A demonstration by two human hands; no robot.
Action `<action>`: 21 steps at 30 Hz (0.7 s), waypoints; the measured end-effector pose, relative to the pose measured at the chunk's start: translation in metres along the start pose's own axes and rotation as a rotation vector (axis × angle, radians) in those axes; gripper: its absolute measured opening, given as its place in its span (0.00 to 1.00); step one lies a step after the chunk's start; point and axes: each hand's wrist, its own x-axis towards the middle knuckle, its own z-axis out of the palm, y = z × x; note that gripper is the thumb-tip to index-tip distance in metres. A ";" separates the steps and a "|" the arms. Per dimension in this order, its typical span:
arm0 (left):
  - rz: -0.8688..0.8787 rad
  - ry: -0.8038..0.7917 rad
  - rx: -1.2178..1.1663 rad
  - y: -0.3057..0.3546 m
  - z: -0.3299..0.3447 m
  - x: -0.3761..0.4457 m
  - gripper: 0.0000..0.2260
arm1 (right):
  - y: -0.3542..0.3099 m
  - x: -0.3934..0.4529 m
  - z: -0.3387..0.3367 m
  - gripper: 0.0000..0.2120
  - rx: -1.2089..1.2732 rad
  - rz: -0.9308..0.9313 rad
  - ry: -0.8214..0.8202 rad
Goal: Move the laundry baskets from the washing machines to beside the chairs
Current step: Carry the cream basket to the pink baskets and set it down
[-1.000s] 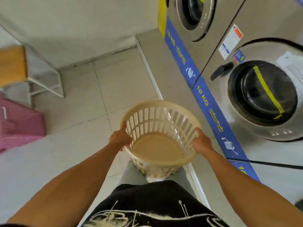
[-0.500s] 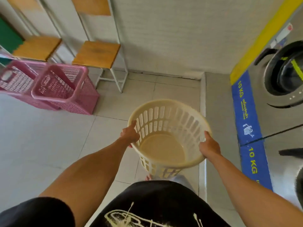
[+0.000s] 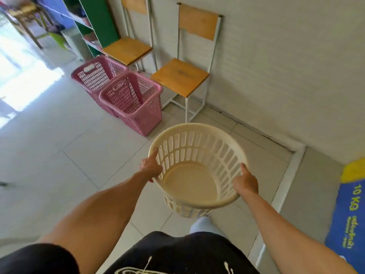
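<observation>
Moved: view has swung from the washers to the chairs.
Hands: left hand [image 3: 151, 167] and right hand [image 3: 245, 181] grip the cream basket [image 3: 197, 147] rim.
Cream basket: near the pink baskets [image 3: 134, 101], short of the chair [image 3: 180, 77].

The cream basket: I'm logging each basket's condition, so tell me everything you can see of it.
The cream basket is round, of what looks like moulded plastic, with a smooth rolled rim, vertical slots around its wall and a solid bottom. It is empty and tilted towards the camera. It is held above the tiled floor by the left hand and the right hand on opposite sides of the rim.
</observation>
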 end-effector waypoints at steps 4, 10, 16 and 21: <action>-0.030 0.054 -0.082 0.025 -0.007 0.016 0.38 | -0.032 0.048 -0.023 0.33 -0.067 -0.082 -0.023; -0.120 0.097 -0.195 0.038 -0.016 0.029 0.40 | -0.082 0.104 -0.039 0.31 -0.125 -0.202 -0.059; -0.188 0.137 -0.208 0.025 -0.043 0.063 0.40 | -0.131 0.127 -0.014 0.33 -0.066 -0.177 -0.146; -0.136 0.079 -0.228 0.016 -0.067 0.124 0.39 | -0.172 0.148 0.013 0.34 -0.050 -0.137 -0.167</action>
